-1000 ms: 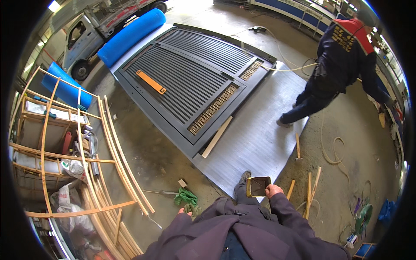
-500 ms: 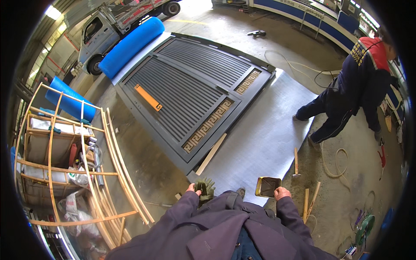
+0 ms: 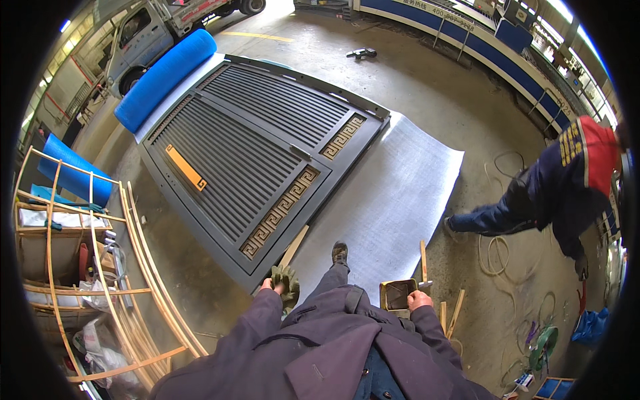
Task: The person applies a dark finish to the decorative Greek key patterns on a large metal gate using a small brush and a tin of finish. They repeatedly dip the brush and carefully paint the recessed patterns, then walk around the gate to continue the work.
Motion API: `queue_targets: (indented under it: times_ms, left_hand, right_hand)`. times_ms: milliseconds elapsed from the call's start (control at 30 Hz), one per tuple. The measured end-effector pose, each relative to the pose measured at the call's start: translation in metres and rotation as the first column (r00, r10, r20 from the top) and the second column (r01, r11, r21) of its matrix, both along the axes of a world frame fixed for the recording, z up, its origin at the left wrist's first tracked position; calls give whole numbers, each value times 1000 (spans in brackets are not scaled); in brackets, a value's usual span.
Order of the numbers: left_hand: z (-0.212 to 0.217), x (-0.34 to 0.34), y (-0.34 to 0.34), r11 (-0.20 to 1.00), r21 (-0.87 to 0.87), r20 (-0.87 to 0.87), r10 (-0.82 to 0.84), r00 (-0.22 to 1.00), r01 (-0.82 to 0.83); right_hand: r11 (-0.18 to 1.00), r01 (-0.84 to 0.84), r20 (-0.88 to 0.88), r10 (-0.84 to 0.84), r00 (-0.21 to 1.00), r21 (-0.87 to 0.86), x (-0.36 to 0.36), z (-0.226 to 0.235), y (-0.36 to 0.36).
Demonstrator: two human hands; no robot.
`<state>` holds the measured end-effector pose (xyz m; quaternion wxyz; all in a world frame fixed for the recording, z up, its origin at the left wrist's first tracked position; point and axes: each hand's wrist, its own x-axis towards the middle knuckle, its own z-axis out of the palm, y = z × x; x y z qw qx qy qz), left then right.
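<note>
My left hand [image 3: 268, 285] is closed on a dark green work glove [image 3: 286, 284], close to the near corner of a grey louvred metal gate [image 3: 233, 160]. My right hand [image 3: 419, 301] grips the edge of a small, open-topped square tin [image 3: 395, 296] with a yellowish rim and a dark inside. One of my shoes [image 3: 340, 253] is on the pale sheet [image 3: 393, 193] beside the gate. Gold fretwork panels [image 3: 280, 212] decorate the gate, and an orange strip [image 3: 185, 168] with a scroll end lies across its slats.
At the right, a co-worker [image 3: 567, 180] in dark clothes with a red shoulder bends forward. A hammer [image 3: 424, 263] and wood sticks [image 3: 456, 313] lie near my right hand. Wooden framing [image 3: 143, 253] stands left; a blue roll [image 3: 167, 80] and truck [image 3: 137, 40] are beyond the gate.
My leg and shoe have come forward onto the pale sheet. The gate has shifted left in view. Both hands keep their hold, and the co-worker is bent lower.
</note>
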<state>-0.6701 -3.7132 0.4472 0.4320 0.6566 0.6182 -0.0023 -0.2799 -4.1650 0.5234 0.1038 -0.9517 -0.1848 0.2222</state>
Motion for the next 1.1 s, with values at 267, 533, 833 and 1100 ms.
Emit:
queue_targets:
  times_ms: [267,533,833,1100]
  left_hand:
    - [-15,194,117,996,-72,-8,-55,998,55]
    - [-4,402,271,981,15,-144,-189,971,194]
    - [-100,469,314,956,43,-77,292,953,-290]
    - [-197,535,327,811,94,-70,584,809,-578]
  right_hand:
    - [998,-56,-17,55,998,-39,193,-19,144]
    - [972,-215,59,210,976,93,398,-29,321]
    - [743,-657,-104,669,736,126,605,-125,596]
    - [468,-869,-38,883,469,161,686,-275,825]
